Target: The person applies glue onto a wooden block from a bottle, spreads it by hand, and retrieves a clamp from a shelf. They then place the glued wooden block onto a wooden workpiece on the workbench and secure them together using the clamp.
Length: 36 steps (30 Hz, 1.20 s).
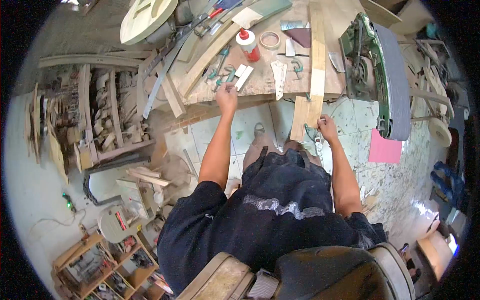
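Note:
My left hand [227, 98] is at the front edge of the bench, fingers closed on the end of a green C-clamp [229, 76]. Two small white blocks [244, 77] lie right beside those fingers. My right hand [327, 128] has its fingers closed at the right edge of a short wooden board [300, 120], which sticks out past the bench front. This board meets a long wooden strip [318, 55] running back across the bench. A green clamp [311, 132] shows at the board's near end, partly hidden. Another C-clamp [297, 69] lies on the bench.
On the bench [270, 55] stand a red-capped glue bottle [248, 45] and a tape roll [270, 40]. A green belt sander [392, 80] is at the right. Wood offcuts fill a rack [111, 110] at the left. A pink sheet [385, 147] lies below the sander.

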{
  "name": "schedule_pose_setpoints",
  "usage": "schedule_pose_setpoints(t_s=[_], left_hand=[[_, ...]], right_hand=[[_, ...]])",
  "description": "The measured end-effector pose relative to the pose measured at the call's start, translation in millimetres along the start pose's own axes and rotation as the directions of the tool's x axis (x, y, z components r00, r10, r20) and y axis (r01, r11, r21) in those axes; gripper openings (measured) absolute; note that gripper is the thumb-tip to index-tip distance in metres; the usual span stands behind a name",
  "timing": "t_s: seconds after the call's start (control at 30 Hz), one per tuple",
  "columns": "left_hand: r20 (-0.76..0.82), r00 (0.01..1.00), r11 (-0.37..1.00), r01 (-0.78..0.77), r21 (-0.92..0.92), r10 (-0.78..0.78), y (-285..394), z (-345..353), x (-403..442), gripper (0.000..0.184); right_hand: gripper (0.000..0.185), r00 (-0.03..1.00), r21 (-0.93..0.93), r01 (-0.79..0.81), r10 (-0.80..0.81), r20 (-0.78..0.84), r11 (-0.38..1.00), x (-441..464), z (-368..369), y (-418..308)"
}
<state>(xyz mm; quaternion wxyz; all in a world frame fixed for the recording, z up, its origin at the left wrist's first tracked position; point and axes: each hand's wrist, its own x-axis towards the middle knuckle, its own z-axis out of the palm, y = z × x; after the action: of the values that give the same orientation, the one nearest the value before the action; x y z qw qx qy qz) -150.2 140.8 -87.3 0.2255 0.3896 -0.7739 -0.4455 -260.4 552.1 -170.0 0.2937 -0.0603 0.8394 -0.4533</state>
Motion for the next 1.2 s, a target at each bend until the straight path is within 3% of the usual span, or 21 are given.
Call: schedule_pose_setpoints(t_s=[0.03,0.13,0.2,0.23,0.33,0.43,0.53,0.67,0.73,0.87,0.97,1.07,1.1,1.2], left_hand=[[-0.001,0.999,0.999,-0.038,0.015,0.038,1,2,8,0.017],[-0.036,0.999,0.987,0.037,0.153,-0.032,8,5,27,0.019],[0.085,0.994,0.98,-0.086,0.182,0.071,-7,9,36,0.024],[0.145,0.982,0.97,-0.148,0.192,0.121,-9,9,38,0.026],[0.214,0.965,0.862,-0.232,0.45,0.148,-6,10,28,0.031],[0.237,0.957,0.871,-0.256,0.419,0.167,-33,17,32,0.038],[0.26,0.943,0.926,-0.276,0.258,0.209,-39,12,33,0.038],[0.375,0.927,1.0,-0.012,0.028,0.001,-6,-13,1,0.037],[0.456,0.89,0.994,0.066,-0.083,-0.021,3,-16,-15,0.038],[0.565,0.825,0.984,0.077,-0.159,0.026,45,-17,-51,0.037],[0.635,0.76,0.952,0.074,-0.297,0.139,40,1,-72,0.036],[0.624,0.711,0.927,-0.109,-0.357,0.324,56,-4,-78,0.036],[0.706,0.653,0.955,-0.101,-0.278,0.274,65,-12,-75,0.039],[0.792,0.456,0.908,-0.294,-0.298,0.407,60,-17,-56,0.038]], right_hand=[[0.03,1.0,0.003,-0.017,0.017,0.011,1.0,0,0,0],[0.037,0.999,-0.01,-0.051,0.051,0.009,0.999,-15,4,-7],[0.04,0.998,-0.031,-0.038,0.037,-0.06,0.999,-36,8,-22],[0.04,0.989,0.05,-0.096,0.101,-0.104,0.994,-44,12,-19],[0.04,0.948,0.191,-0.218,0.254,-0.192,0.957,-75,22,8],[0.04,0.908,0.291,-0.27,0.344,-0.24,0.918,-106,32,19],[0.038,0.879,0.361,-0.231,0.353,-0.32,0.904,-120,36,9],[0.035,0.871,0.198,-0.095,0.178,-0.458,0.976,-131,36,-26],[0.028,0.874,0.278,0.05,0.092,-0.476,0.959,-129,47,-74],[0.037,0.952,0.49,0.086,0.073,-0.297,0.867,-116,71,-157],[0.052,0.991,0.565,0.031,0.048,-0.124,0.824,-108,75,-203],[0.052,0.996,0.627,-0.011,0.066,-0.065,0.779,-97,84,-216],[0.046,1.0,0.649,0.008,0.006,-0.02,0.761,-90,87,-207],[0.041,0.999,0.662,-0.045,0.023,0.043,0.749,-78,98,-192]])
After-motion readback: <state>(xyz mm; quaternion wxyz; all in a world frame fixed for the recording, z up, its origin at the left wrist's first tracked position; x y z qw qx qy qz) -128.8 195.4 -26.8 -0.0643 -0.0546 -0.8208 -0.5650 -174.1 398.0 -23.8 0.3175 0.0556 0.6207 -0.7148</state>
